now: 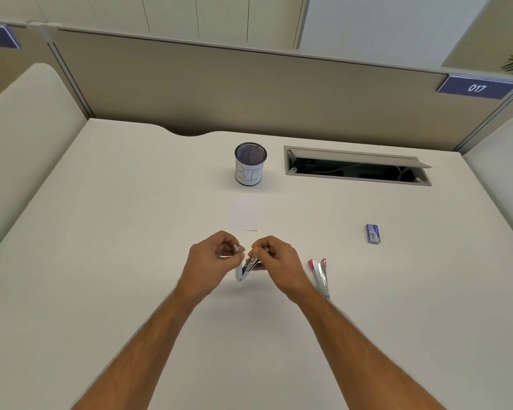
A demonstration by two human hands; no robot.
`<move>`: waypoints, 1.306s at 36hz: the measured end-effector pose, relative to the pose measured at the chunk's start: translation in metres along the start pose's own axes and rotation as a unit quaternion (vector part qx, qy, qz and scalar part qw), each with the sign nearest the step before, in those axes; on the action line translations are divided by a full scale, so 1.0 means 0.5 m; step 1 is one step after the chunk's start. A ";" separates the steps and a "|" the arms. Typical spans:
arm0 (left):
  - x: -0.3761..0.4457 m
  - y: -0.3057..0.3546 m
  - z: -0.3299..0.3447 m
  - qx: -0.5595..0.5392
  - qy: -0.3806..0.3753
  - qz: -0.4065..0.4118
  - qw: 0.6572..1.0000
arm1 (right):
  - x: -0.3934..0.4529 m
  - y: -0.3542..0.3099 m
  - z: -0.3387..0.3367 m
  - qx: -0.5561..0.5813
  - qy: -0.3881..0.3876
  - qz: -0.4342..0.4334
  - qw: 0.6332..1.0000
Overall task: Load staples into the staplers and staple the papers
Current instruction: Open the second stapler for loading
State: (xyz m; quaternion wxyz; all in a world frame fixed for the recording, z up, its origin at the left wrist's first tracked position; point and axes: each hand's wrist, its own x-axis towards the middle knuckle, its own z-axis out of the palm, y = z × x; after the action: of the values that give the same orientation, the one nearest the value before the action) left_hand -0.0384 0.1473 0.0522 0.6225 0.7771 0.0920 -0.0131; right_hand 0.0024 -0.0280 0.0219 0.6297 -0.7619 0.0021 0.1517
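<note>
Both my hands meet over the middle of the white desk around a small white stapler [243, 269] that is hinged open, its metal channel showing. My left hand [211, 263] grips the stapler's upper end. My right hand [276, 260] pinches something small at the stapler's open channel; what it holds is too small to tell. A second stapler [320, 275], white with pink ends, lies open on the desk just right of my right wrist. A small slip of white paper [244, 214] lies flat beyond my hands. A blue staple box [373, 233] sits farther right.
A black mesh pen cup [250, 164] with a white handwritten label stands behind the paper. An open cable hatch [357, 167] is set into the desk at the back right. Beige partition walls close off the back and both sides.
</note>
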 end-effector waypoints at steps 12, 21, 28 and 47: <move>0.019 -0.002 -0.035 -0.056 0.011 -0.036 0.998 | 0.017 -0.006 -0.051 0.250 0.074 0.061 0.964; 0.004 -0.022 -0.039 -0.048 -0.050 -0.100 0.993 | 0.013 -0.017 -0.065 0.318 0.076 0.053 0.944; 0.004 -0.004 -0.013 -0.008 -0.100 -0.093 0.991 | -0.003 -0.030 -0.067 0.338 0.030 0.050 0.939; 0.004 0.036 0.070 0.226 -0.129 0.132 0.957 | -0.016 -0.040 -0.078 0.313 -0.002 0.038 0.949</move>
State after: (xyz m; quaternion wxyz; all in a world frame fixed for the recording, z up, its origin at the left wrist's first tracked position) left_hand -0.0303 0.1100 0.0617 0.4338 0.8942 -0.0977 -0.0518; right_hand 0.0078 -0.0628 0.0493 0.8302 -0.5258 0.0768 0.1686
